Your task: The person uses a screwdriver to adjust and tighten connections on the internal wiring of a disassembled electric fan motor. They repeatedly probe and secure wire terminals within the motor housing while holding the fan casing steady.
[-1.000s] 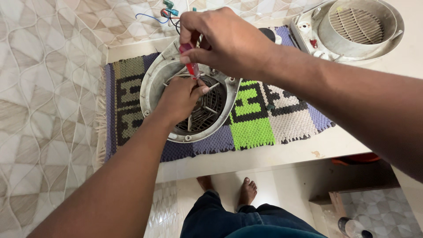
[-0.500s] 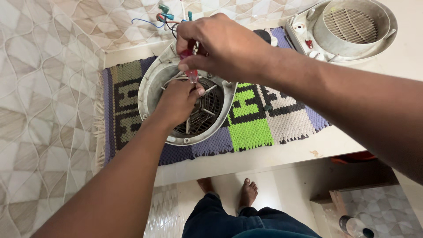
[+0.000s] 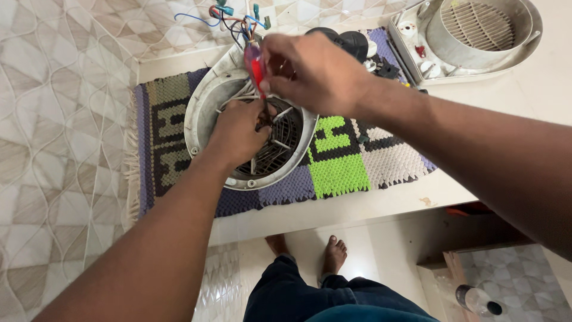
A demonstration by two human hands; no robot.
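Since earlier, our right hand [image 3: 316,71] lifted the pinched red screwdriver [image 3: 257,70] above the fan housing [image 3: 205,101]; left hand [image 3: 241,131] grips its grille, cover still attached.

Patterned beige wall tiles [image 3: 65,119] back a white counter [image 3: 524,89] above pale floor [image 3: 381,250].

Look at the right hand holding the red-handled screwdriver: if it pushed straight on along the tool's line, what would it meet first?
The right hand points the screwdriver down into the round fan housing. It would likely meet the metal grille at the hub first, beside the left hand; depth is unclear.
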